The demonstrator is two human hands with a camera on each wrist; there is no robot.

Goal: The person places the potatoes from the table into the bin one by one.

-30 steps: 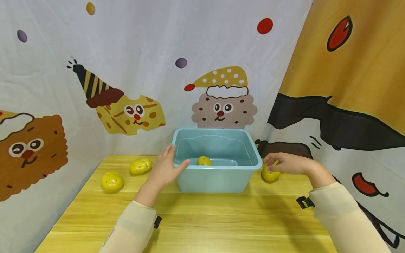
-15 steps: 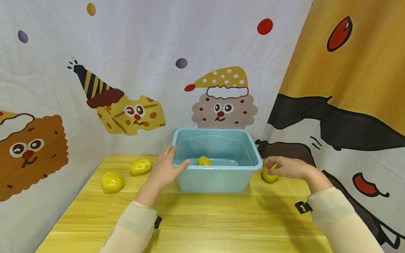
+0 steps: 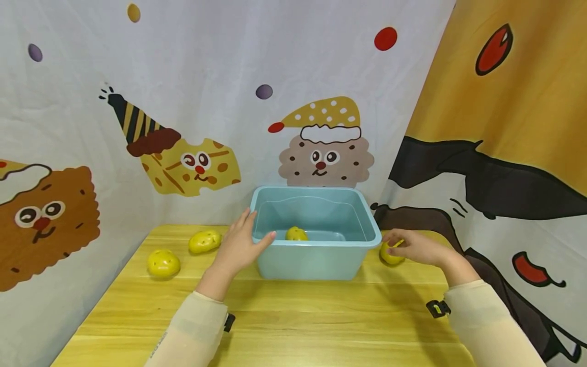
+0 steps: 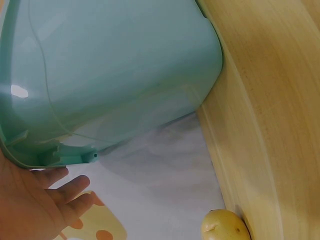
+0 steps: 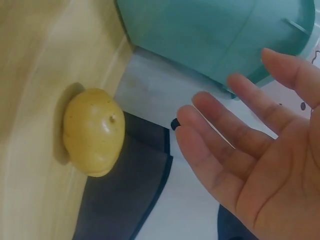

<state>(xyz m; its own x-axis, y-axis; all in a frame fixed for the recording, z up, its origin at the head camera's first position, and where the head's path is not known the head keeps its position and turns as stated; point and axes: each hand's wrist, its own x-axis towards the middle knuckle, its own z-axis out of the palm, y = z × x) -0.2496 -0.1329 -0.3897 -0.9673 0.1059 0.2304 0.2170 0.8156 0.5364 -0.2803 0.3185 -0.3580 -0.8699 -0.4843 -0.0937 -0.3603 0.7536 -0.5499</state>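
While tub (image 3: pixel 312 261) stays, right hand (image 3: pixel 416 246) slightly lower

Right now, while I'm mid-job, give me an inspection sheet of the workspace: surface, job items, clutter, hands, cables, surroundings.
Surface: wood-grain table, smooth and light-coloured.
Job items: blue bin upright, with one potato visible inside; a rounder potato and a longer potato on the table to its left; a fourth potato to its right.
Clutter: nothing seen.
Hands: left hand at the bin's left rim, fingers extended; right hand near the fourth potato but apart from it, holding nothing.
Cables: nothing seen.
Surroundings: cartoon-printed cloth behind the table and along its right side.
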